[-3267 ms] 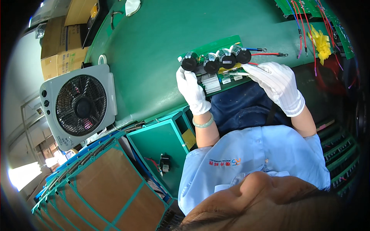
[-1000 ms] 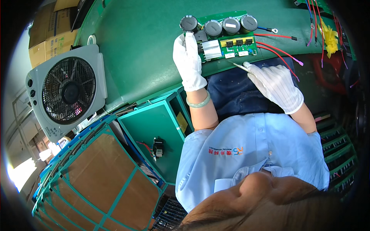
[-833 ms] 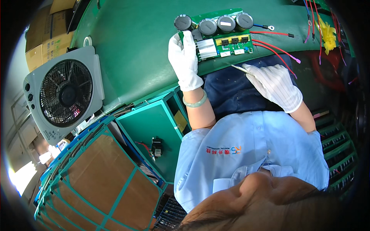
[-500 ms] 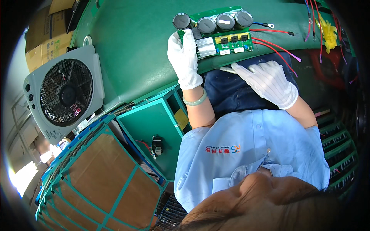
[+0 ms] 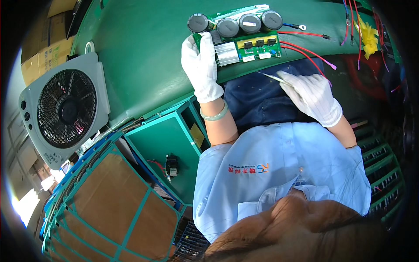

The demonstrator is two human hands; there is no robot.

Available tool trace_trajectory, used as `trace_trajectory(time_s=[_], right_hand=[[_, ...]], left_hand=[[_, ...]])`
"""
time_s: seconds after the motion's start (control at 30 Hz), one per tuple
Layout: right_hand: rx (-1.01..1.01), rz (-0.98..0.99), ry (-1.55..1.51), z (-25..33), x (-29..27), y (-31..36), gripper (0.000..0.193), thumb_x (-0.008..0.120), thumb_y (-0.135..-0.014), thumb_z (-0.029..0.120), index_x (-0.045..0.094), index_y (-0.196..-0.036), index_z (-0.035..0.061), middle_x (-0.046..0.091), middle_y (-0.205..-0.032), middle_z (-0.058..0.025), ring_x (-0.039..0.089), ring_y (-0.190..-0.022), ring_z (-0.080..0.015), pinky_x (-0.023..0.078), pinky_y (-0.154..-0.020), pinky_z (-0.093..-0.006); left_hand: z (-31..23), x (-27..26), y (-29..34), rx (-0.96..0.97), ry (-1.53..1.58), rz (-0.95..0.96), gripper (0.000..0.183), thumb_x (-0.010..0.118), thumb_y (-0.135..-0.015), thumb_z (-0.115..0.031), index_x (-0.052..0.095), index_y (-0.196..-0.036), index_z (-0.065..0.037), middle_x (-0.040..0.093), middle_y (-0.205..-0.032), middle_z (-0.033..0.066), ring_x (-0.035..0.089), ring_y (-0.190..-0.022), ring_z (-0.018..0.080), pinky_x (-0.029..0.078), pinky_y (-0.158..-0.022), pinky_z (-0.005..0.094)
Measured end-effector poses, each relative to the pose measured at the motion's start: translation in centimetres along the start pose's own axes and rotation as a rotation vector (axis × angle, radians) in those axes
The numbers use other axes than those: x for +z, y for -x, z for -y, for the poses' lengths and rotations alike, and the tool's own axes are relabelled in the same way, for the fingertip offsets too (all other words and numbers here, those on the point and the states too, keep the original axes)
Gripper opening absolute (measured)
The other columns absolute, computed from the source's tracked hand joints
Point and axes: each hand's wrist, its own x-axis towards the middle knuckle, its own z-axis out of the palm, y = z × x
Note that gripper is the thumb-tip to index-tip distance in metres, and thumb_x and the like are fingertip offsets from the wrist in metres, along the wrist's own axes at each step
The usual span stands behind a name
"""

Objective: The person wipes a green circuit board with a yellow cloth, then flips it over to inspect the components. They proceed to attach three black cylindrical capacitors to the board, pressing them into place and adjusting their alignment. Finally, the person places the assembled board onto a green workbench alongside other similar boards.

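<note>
My left hand (image 5: 201, 67), in a white glove, grips the left end of a green circuit board (image 5: 257, 47) above the green mat. Black round capacitors (image 5: 250, 23) stand along the board's far side. A silver finned heat sink (image 5: 227, 53) sits on its near left part, beside my fingers. Red wires (image 5: 307, 52) and a blue wire with a ring lug (image 5: 301, 27) run out from its right end. My gloved right hand (image 5: 310, 96) is closed on slim pointed tweezers (image 5: 273, 77), apart from the board and over my dark blue lap.
A grey box fan (image 5: 66, 111) stands at the left, with cardboard boxes (image 5: 52, 54) behind it. A green open box (image 5: 152, 144) holds a small black part (image 5: 171, 167). Loose red wires (image 5: 358, 35) and a yellow bundle (image 5: 369, 39) lie at the far right of the green mat (image 5: 144, 56).
The right hand has drawn back from the board's near edge and turned, with the tweezers now angled up to the left. The left hand still grips the board.
</note>
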Motion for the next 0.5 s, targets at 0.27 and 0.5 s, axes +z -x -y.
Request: trace_trajectory(time_s=[0.27, 0.5], right_hand=[[0.107, 0.060, 0.019, -0.4, 2.5, 1.6, 0.031, 0.069, -0.085, 0.016, 0.062, -0.114, 0.0055, 0.058, -0.060, -0.0015, 0.055, -0.047, -0.0173, 0.042, -0.046, -0.0315], [0.140, 0.124, 0.004, -0.3, 2.6, 1.7, 0.039, 0.067, -0.085, 0.015, 0.061, -0.123, 0.0068, 0.056, -0.058, -0.0019, 0.055, -0.047, -0.0184, 0.043, -0.045, -0.0320]], left_hand=[[0.5, 0.0, 0.3, 0.007, -0.019, -0.049, 0.032, 0.066, -0.094, -0.023, 0.059, -0.110, 0.004, 0.063, -0.097, 0.0052, 0.056, -0.084, 0.0094, 0.046, -0.077, 0.0246], [0.4, 0.0, 0.9, -0.101, 0.069, -0.097, 0.042, 0.071, -0.087, -0.011, 0.054, -0.121, 0.007, 0.060, -0.115, 0.0146, 0.056, -0.104, 0.0171, 0.044, -0.096, 0.0322]])
